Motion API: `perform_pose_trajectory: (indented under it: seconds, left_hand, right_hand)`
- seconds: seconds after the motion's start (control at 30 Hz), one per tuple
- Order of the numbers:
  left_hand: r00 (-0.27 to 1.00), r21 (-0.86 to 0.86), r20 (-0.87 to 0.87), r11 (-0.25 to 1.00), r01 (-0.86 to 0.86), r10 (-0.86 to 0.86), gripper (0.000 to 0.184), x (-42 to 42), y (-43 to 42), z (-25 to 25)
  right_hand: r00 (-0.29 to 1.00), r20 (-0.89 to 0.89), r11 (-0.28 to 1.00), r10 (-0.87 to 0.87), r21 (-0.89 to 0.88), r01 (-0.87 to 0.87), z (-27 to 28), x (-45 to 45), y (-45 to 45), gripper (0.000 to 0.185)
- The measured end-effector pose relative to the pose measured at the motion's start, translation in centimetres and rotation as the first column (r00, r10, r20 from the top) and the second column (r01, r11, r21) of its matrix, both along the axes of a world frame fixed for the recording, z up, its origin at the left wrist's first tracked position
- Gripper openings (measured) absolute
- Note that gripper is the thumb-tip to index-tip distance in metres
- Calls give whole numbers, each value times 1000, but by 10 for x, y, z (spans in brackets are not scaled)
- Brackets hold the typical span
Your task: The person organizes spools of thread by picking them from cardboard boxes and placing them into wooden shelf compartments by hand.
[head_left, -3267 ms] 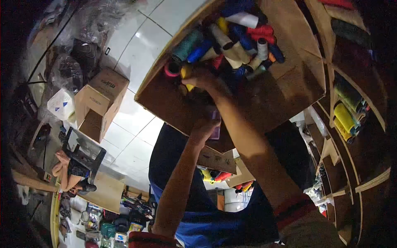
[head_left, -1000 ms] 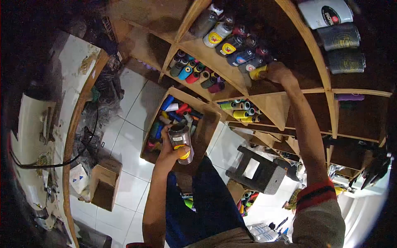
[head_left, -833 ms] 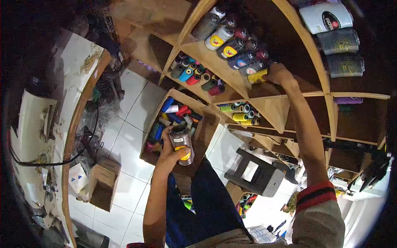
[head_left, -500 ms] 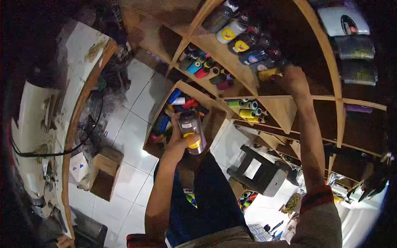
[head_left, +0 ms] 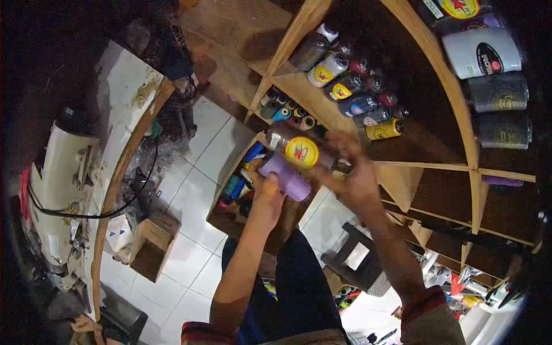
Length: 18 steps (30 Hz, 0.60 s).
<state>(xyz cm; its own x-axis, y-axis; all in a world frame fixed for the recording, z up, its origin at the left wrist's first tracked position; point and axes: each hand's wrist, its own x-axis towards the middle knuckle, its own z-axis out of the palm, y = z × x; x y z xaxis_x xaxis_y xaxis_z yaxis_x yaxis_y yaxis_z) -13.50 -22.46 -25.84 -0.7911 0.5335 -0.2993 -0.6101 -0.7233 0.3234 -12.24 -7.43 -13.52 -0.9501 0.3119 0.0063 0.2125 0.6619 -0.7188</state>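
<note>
My left hand (head_left: pixel 268 187) is wrapped round a lavender thread spool (head_left: pixel 292 181), held tilted above an open box. Just above it, close against it, is a dark brownish thread spool (head_left: pixel 280 137) in clear wrapping with a round yellow label. My right hand (head_left: pixel 355 175), blurred by motion, grips this dark spool at its right end. The hand hides part of that end. Beneath both spools, the cardboard box (head_left: pixel 214 217) holds several coloured spools (head_left: pixel 233 187), partly covered by my left hand.
A wooden shelf (head_left: pixel 443 167) with compartments curves round the right; a row of wrapped spools (head_left: pixel 345 87) lies on it. More spools (head_left: pixel 497 95) fill the upper right. A worktable edge with a sewing machine (head_left: pixel 72 167) stands left. A small carton (head_left: pixel 155 247) and black stool (head_left: pixel 353 259) sit on tiles.
My right hand has come down from the shelf to the front of my body. Two spools now show at my hands, where one was visible in my left hand. The view has shifted slightly.
</note>
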Motion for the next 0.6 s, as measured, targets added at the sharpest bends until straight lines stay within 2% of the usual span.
perform_pose_trajectory:
  seconds: [0.03, 0.07, 0.1, 0.13, 0.17, 0.23, 0.33, 0.43, 0.53, 0.57, 0.6]
  left_hand:
    - [1000, -44, 17, 999, 16, -15, 65, -2, -2, 2]
    - [999, -87, 35, 996, 32, -29, 64, -5, -4, 6]
    - [998, -131, 54, 990, 48, -42, 64, -6, -5, 8]
    - [999, -154, 28, 987, 35, -31, 63, -5, -6, 5]
    - [1000, -177, 3, 984, 21, -21, 63, -3, -7, 0]
    - [1000, -212, -16, 977, 6, -9, 61, 3, -12, -3]
    - [1000, -224, -20, 975, 7, -11, 59, 7, -18, -4]
    - [1000, -188, 14, 982, -4, 7, 55, 11, -24, 0]
    - [994, -100, 105, 995, -26, 36, 51, 12, -32, 5]
    - [992, -62, 128, 998, -11, 19, 50, 12, -36, 7]
    - [990, -25, 141, 1000, 1, 2, 49, 10, -41, 10]
  right_hand:
    - [999, -31, 999, -34, 12, 34, 9, -19, 11, 59]
    - [986, -152, 997, -63, -52, 56, 5, -34, 20, 58]
    - [994, -82, 969, -70, -240, 48, 9, -52, 31, 55]
    - [984, -155, 991, 90, 112, -73, 18, -75, 38, 52]
    - [950, -168, 876, 262, 455, -161, 22, -96, 45, 48]
    - [921, -166, 773, 354, 606, -188, 12, -131, 50, 42]
    - [915, -148, 762, 376, 611, -215, -11, -172, 58, 45]
    - [944, -73, 786, 323, 577, -224, -22, -185, 65, 49]
    - [920, -181, 783, 348, 595, -179, -34, -179, 68, 51]
    - [879, -195, 665, 435, 728, -167, -36, -177, 71, 52]
    - [873, -232, 687, 429, 711, -149, -31, -168, 64, 50]
